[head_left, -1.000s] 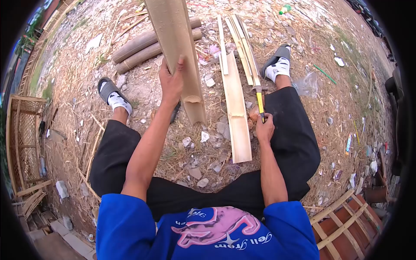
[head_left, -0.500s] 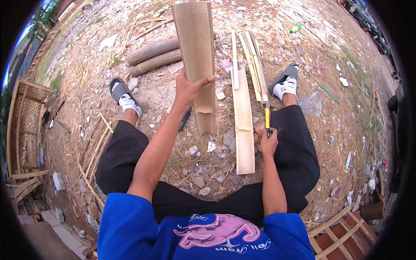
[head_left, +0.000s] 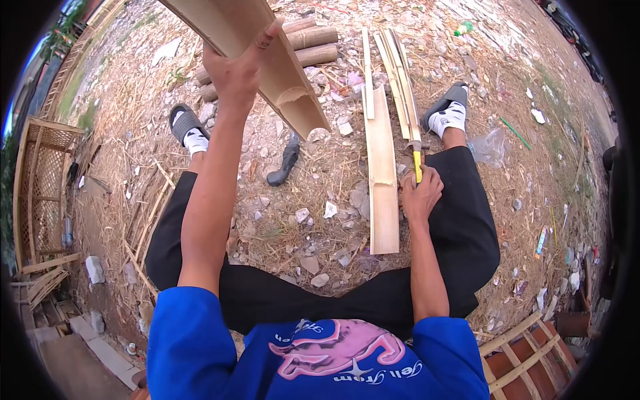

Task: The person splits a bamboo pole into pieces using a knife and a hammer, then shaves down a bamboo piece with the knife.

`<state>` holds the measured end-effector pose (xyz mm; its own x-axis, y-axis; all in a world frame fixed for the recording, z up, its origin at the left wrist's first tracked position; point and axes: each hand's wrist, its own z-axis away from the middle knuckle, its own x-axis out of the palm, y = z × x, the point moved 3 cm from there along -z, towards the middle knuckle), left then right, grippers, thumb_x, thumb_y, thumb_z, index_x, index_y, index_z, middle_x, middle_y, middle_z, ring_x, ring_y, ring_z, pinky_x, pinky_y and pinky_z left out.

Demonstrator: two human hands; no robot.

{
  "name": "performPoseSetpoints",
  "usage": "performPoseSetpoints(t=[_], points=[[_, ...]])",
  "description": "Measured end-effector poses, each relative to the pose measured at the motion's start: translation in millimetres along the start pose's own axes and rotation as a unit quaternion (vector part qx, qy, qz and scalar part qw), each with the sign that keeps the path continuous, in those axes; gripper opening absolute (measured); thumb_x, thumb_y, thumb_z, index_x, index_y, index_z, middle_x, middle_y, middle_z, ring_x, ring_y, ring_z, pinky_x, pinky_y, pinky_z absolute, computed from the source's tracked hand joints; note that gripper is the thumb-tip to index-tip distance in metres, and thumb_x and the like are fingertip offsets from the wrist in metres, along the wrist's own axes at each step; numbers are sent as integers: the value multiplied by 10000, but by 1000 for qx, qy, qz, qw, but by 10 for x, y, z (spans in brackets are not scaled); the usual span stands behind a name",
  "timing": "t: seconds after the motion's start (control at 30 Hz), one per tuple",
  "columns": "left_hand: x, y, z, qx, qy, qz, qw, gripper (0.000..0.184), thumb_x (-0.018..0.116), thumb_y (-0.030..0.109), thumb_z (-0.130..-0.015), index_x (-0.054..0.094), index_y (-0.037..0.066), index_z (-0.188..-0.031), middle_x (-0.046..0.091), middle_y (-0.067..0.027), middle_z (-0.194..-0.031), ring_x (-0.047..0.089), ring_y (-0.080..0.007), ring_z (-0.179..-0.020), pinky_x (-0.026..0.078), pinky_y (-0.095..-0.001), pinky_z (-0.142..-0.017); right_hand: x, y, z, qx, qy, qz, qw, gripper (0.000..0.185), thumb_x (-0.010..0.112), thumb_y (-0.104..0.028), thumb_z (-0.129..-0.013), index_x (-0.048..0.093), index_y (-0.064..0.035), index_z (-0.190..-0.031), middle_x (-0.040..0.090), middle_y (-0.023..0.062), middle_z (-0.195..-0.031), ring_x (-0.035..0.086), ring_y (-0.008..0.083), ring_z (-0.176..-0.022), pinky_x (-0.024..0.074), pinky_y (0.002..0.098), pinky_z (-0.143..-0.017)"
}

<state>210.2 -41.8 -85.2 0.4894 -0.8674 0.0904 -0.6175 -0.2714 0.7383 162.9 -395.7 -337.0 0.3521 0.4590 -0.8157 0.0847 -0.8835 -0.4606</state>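
My left hand [head_left: 233, 77] is closed on a split bamboo half [head_left: 260, 53], its hollow side showing with a node near the low end. The piece hangs tilted above the ground, and its top runs out of view. By my right thigh, my right hand [head_left: 421, 193] is closed around the black end of a yellow-handled tool [head_left: 417, 167]. The tool's working end lies by the bamboo strips and cannot be made out clearly. Just left of this hand, another split bamboo half [head_left: 383, 160] lies hollow side up. Thin bamboo strips [head_left: 393, 80] lie beyond the tool.
Uncut bamboo lengths [head_left: 313, 47] lie ahead. A dark curved object [head_left: 285, 160] rests between my feet. Stones, straw and litter cover the ground, with a plastic bag [head_left: 489, 148] at right. Wooden lattice frames stand at left [head_left: 50, 190] and lower right [head_left: 527, 360].
My left hand has lifted the bamboo half off the ground, up and to the left, tilting it. The dark object behind it now shows. My right hand stays on the tool, slightly higher.
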Motion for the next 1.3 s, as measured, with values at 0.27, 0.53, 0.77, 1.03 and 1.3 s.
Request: performPoseSetpoints(t=[0.27,0.53,0.77,1.03,1.3], points=[[-438,-258,-330,68,112,-58,990,718,902,196,-691,463,-15,-1218,598,-105,-1097,594,-181,-996,487,-295,-881,1245,-1873,388,67,-418,-233,875,473,685,-409,-819,590,1,-1037,678,190,-886,666,324,-844,496,421,-771],[-620,-514,-83,20,129,-110,985,767,907,185,-684,419,-15,-1240,576,-128,-1130,575,-202,-1036,464,-313,-923,1824,-2384,476,234,-349,-137,897,655,766,-440,-735,531,25,-1132,640,229,-1102,634,375,-1043,505,475,-884],[-628,-695,-149,16,119,-87,989,709,892,151,-702,442,-13,-1225,604,-109,-1095,596,-180,-994,486,-303,-884,1964,-2006,303,339,-285,-373,815,457,724,-147,-664,557,54,-1039,649,190,-916,659,290,-797,537,418,-741],[-231,-1014,251,-78,17,-11,997,652,876,187,-728,479,0,-1210,652,-109,-1071,637,-173,-974,522,-293,-844,149,-1204,-70,295,-278,-494,769,385,560,39,-731,369,-23,-1060,517,80,-700,522,159,-515,428,314,-440],[177,-1085,443,-114,-23,-23,993,610,822,164,-791,469,28,-1269,638,-120,-1157,628,-175,-1049,526,-317,-886,-1181,-1514,-391,-29,-63,-482,874,531,734,-76,-816,431,9,-1243,587,42,-866,558,91,-695,475,236,-613]])
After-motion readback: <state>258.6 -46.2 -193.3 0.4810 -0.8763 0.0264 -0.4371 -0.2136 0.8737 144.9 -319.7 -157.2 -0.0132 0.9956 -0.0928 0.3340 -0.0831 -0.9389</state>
